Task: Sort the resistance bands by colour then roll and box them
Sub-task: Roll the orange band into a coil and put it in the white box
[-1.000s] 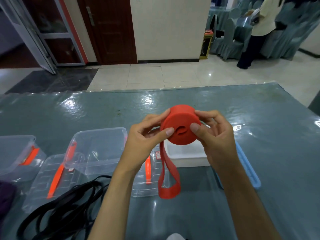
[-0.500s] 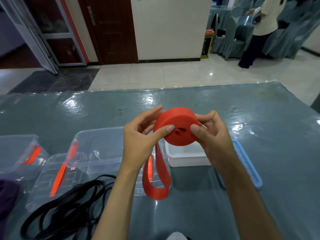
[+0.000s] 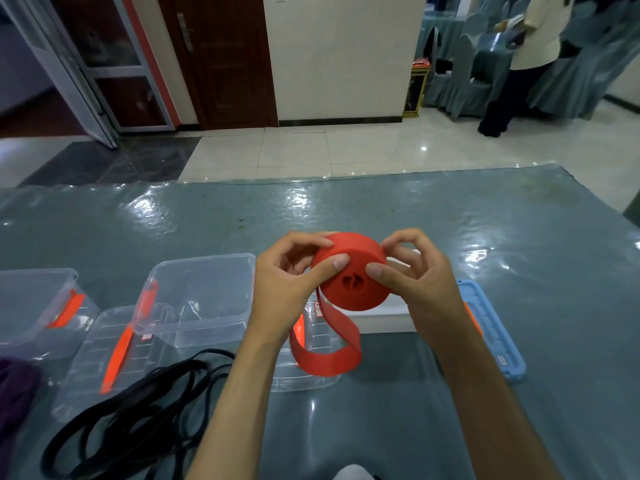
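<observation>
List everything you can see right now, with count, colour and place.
red band: 1, red, mostly rolled, held above the table, tail hanging
black bands: tangled pile, black, near left
purple item: 1, purple, left edge
clear boxes: 2, clear, left
clear lids: 2, orange clips, beside the boxes
white box: 1, white, behind the roll
blue lid: 1, blue, right
table: 1, grey-green
left hand: grips roll
right hand: grips roll

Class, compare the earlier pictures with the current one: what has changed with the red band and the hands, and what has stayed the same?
The loose tail of the red band has grown shorter as more is wound onto the roll. The left hand and right hand keep gripping the roll, turning it. Nothing was let go. The black bands, the clear boxes and the blue lid stayed put.
</observation>
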The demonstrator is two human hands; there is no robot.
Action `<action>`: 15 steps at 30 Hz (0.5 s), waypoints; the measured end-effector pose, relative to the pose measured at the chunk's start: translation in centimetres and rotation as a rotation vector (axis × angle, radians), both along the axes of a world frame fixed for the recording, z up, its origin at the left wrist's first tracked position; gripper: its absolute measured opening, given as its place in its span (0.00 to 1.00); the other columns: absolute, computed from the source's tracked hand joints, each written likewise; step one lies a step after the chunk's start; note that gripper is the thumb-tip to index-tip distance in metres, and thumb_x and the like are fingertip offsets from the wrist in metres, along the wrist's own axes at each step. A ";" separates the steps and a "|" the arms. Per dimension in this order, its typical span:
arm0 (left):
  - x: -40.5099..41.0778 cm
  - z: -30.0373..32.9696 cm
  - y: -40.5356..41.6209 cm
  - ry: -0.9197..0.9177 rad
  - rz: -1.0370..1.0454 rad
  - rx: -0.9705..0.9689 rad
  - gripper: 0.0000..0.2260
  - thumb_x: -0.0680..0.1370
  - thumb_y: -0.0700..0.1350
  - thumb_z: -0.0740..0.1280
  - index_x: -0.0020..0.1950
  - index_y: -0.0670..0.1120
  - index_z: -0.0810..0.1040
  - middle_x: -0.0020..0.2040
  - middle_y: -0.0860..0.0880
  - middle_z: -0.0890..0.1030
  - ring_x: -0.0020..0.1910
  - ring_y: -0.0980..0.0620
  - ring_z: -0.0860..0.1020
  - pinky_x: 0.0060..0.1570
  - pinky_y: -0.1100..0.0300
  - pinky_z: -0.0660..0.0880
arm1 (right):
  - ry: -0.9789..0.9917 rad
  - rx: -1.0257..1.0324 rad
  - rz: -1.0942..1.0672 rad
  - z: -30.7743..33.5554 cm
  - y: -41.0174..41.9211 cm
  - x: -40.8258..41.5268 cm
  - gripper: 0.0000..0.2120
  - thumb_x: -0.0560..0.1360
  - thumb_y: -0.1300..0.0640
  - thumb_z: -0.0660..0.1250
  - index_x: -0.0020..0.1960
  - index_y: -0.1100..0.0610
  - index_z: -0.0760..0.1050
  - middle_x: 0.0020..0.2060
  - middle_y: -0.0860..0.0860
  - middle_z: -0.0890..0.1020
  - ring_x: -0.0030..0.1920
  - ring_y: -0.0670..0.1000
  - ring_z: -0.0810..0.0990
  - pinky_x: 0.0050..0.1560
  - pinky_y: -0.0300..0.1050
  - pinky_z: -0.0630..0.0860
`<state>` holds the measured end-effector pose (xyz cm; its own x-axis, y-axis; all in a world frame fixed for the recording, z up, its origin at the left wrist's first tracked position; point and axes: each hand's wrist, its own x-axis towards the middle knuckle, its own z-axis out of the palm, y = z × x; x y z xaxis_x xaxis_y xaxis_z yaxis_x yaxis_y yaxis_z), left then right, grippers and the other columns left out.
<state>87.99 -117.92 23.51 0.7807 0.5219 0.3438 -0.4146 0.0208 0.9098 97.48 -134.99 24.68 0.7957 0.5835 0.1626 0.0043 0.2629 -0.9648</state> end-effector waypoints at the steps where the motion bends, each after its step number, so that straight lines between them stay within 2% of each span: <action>1: -0.1 -0.1 0.2 0.006 -0.017 0.012 0.11 0.72 0.43 0.80 0.53 0.51 0.87 0.59 0.46 0.87 0.61 0.48 0.85 0.57 0.60 0.81 | -0.006 0.029 -0.013 0.1 0.1 0.0 0.17 0.69 0.55 0.81 0.55 0.49 0.79 0.50 0.56 0.88 0.49 0.56 0.88 0.45 0.45 0.83; 3: -0.4 -0.2 0.9 0.056 -0.082 0.086 0.15 0.76 0.46 0.77 0.62 0.54 0.86 0.64 0.47 0.83 0.66 0.47 0.81 0.61 0.58 0.80 | 0.022 0.105 -0.032 -0.1 0.3 -0.1 0.19 0.71 0.54 0.79 0.60 0.48 0.81 0.54 0.55 0.87 0.52 0.55 0.87 0.48 0.45 0.83; 5: -0.6 -0.1 1.3 0.072 -0.129 0.128 0.16 0.78 0.47 0.75 0.67 0.56 0.84 0.66 0.48 0.81 0.68 0.47 0.80 0.62 0.58 0.79 | 0.068 0.176 -0.005 -0.5 0.6 -0.3 0.15 0.73 0.56 0.77 0.59 0.49 0.82 0.55 0.52 0.86 0.55 0.52 0.86 0.50 0.44 0.83; 7: -0.5 0.2 1.4 0.052 -0.081 0.130 0.15 0.78 0.46 0.76 0.64 0.55 0.85 0.63 0.48 0.84 0.63 0.49 0.82 0.59 0.59 0.79 | 0.088 0.157 0.037 -0.8 0.8 -0.4 0.13 0.73 0.57 0.77 0.55 0.51 0.79 0.55 0.51 0.85 0.55 0.52 0.85 0.51 0.44 0.82; 10: -0.3 0.3 1.2 0.058 0.033 0.107 0.14 0.73 0.46 0.81 0.58 0.53 0.86 0.58 0.48 0.87 0.60 0.49 0.85 0.59 0.58 0.80 | 0.006 0.009 0.046 -0.6 0.5 0.0 0.18 0.67 0.52 0.82 0.48 0.50 0.75 0.52 0.55 0.86 0.51 0.56 0.88 0.48 0.46 0.83; 13: -0.4 0.0 1.1 0.066 -0.006 0.053 0.13 0.74 0.48 0.79 0.58 0.51 0.87 0.60 0.47 0.87 0.61 0.47 0.85 0.58 0.58 0.81 | -0.044 0.017 0.014 -0.4 0.4 0.1 0.23 0.66 0.47 0.85 0.56 0.47 0.79 0.51 0.54 0.87 0.49 0.58 0.88 0.46 0.46 0.83; 15: -0.5 0.0 1.3 0.106 -0.082 0.091 0.15 0.78 0.50 0.75 0.65 0.54 0.85 0.64 0.47 0.84 0.65 0.45 0.82 0.62 0.54 0.80 | -0.053 0.066 -0.035 -0.5 0.6 0.1 0.25 0.67 0.46 0.84 0.61 0.47 0.81 0.54 0.54 0.87 0.54 0.57 0.87 0.50 0.48 0.84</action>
